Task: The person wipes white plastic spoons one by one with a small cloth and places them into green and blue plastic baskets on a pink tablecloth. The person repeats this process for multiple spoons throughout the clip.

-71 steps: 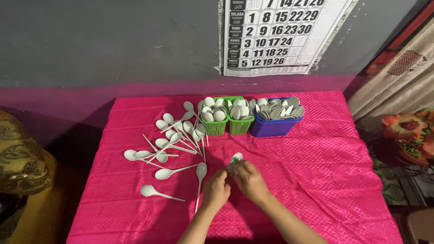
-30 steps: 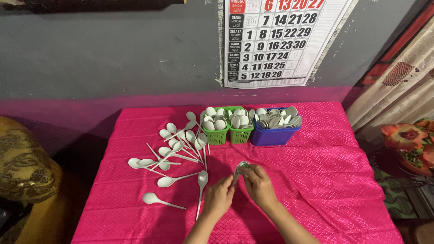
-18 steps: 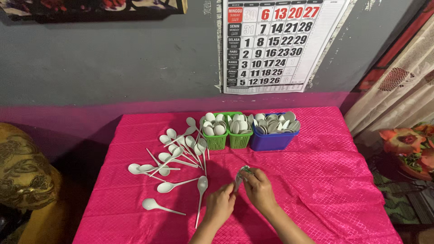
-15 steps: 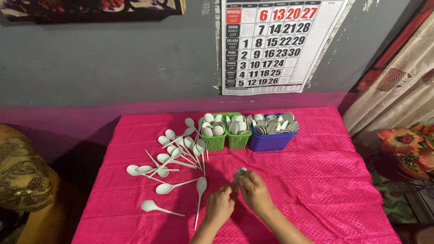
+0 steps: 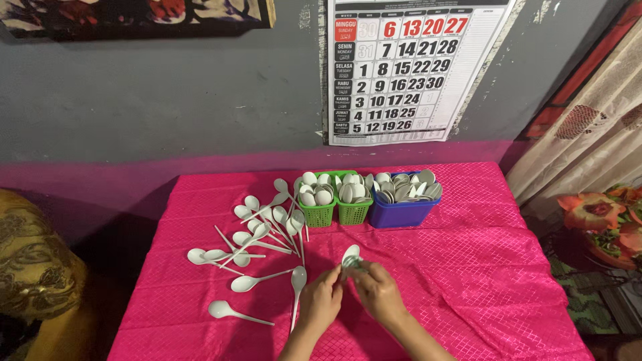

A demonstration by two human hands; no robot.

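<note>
My left hand (image 5: 319, 304) and my right hand (image 5: 376, 291) meet over the pink tablecloth (image 5: 481, 267), both pinching one white plastic spoon (image 5: 350, 255) with a bit of green at its neck. The spoon's bowl sticks up above my fingertips; its handle is hidden in my hands. Several loose white spoons (image 5: 257, 227) lie scattered to the left of my hands. The nearest one (image 5: 296, 283) lies just beside my left hand.
Two green baskets (image 5: 319, 212) (image 5: 353, 212) and a blue bin (image 5: 400, 212) packed with white spoons stand in a row at the table's back. A calendar (image 5: 401, 67) hangs on the grey wall. A patterned cushion (image 5: 33, 267) sits left; curtain and flowers (image 5: 595, 207) right.
The camera tilted up, so the table sits lower in view. My hands stayed together on the spoon, turning it slightly; its white bowl now shows more plainly above my fingers.
</note>
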